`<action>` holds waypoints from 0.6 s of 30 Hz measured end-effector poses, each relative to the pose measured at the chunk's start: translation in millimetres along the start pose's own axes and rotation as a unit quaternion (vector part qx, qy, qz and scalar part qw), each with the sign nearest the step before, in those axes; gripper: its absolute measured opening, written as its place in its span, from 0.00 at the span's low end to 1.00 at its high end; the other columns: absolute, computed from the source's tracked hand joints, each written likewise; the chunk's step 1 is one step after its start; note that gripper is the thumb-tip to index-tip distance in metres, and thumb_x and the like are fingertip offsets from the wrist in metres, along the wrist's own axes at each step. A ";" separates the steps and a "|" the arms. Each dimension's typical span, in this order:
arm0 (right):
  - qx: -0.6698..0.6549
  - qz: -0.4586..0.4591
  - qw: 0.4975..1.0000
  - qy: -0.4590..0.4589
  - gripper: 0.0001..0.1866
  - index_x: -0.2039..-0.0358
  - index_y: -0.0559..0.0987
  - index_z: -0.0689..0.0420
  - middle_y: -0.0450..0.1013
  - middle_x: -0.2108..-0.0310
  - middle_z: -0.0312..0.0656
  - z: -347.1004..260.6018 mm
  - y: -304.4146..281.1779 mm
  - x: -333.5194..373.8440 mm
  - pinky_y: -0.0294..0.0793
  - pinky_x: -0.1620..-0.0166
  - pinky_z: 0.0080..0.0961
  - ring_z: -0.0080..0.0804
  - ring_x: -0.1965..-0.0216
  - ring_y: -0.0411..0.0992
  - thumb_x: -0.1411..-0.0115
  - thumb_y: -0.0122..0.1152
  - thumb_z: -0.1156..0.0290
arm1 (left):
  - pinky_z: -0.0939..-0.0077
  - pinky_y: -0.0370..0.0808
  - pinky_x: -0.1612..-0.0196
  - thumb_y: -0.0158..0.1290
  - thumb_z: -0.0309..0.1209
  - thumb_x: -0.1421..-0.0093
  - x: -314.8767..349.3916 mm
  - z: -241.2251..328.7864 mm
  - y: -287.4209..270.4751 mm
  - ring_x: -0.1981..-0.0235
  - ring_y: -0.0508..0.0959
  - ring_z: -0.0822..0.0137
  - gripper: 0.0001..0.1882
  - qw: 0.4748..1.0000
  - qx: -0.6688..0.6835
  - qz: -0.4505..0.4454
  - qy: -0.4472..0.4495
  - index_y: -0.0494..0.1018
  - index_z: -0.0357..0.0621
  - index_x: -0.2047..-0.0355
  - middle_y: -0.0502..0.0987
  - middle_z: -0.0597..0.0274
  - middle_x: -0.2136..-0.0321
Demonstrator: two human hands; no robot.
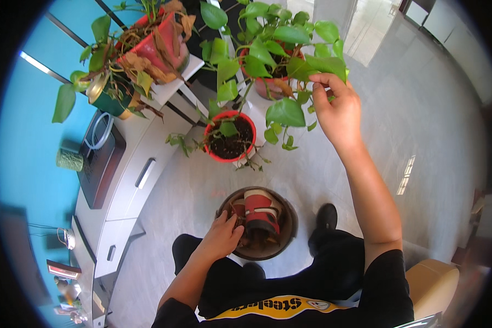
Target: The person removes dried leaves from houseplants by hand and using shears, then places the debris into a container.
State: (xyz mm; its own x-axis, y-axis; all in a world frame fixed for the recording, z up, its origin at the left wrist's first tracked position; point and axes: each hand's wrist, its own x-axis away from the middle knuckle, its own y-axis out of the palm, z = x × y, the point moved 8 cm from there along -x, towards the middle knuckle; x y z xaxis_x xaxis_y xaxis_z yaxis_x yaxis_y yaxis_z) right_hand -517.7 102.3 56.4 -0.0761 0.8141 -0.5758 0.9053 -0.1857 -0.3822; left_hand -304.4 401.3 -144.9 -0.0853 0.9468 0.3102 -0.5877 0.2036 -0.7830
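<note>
My right hand (338, 106) reaches up to a leafy green potted plant (259, 52). Its thumb and forefinger pinch the edge of a broad green leaf (331, 66). Low down, my left hand (221, 238) is at the left rim of a round brown bin (293, 229), its fingers apart and tips over the opening. Inside the bin lies a red, cream and black item (259, 210), whose kind I cannot make out, with dry brown scraps around it. A smaller red pot (206, 143) of dark soil, with a few trailing leaves, stands between the bin and the big plant.
At left, a white cabinet (127, 188) carries a dark flat box (105, 164) with a pale coiled cable. A red planter (147, 52) with withered leaves and a green pot (110, 101) stand at the upper left. Behind my right arm is a tan stool (432, 284).
</note>
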 end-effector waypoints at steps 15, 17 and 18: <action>0.088 -0.145 0.985 -0.009 0.10 0.60 0.86 0.53 0.78 0.67 0.55 6.0 29.4 3.8 0.78 0.60 0.47 0.56 0.65 0.79 0.39 0.63 0.65 | 0.77 0.77 0.55 0.54 0.28 0.30 -145.8 156.2 -193.2 0.59 0.83 0.67 0.10 0.919 0.185 0.268 0.224 0.80 0.38 0.53 0.84 0.56 0.57; 0.096 -0.178 0.979 -0.020 0.11 0.60 0.86 0.52 0.78 0.66 0.55 6.8 38.9 11.6 0.78 0.59 0.47 0.56 0.63 0.79 0.39 0.64 0.64 | 0.72 0.79 0.56 0.55 0.26 0.33 -175.2 186.2 -195.5 0.60 0.84 0.60 0.09 0.910 0.098 0.274 0.297 0.81 0.38 0.56 0.84 0.52 0.59; 0.102 -0.194 0.975 -0.024 0.11 0.59 0.86 0.52 0.78 0.66 0.55 9.0 42.8 15.3 0.78 0.59 0.47 0.56 0.63 0.78 0.39 0.64 0.63 | 0.69 0.79 0.57 0.56 0.25 0.35 -186.5 198.7 -194.7 0.61 0.84 0.56 0.08 0.900 0.054 0.273 0.334 0.81 0.38 0.57 0.83 0.50 0.60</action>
State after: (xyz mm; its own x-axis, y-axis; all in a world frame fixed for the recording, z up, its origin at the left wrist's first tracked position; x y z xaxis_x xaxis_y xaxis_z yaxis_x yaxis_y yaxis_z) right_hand -483.9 101.8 24.7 -0.4199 0.8189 -0.3913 0.7028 0.0206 -0.7111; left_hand -333.9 135.6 56.8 0.0956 0.8443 -0.5273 -0.6830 -0.3297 -0.6517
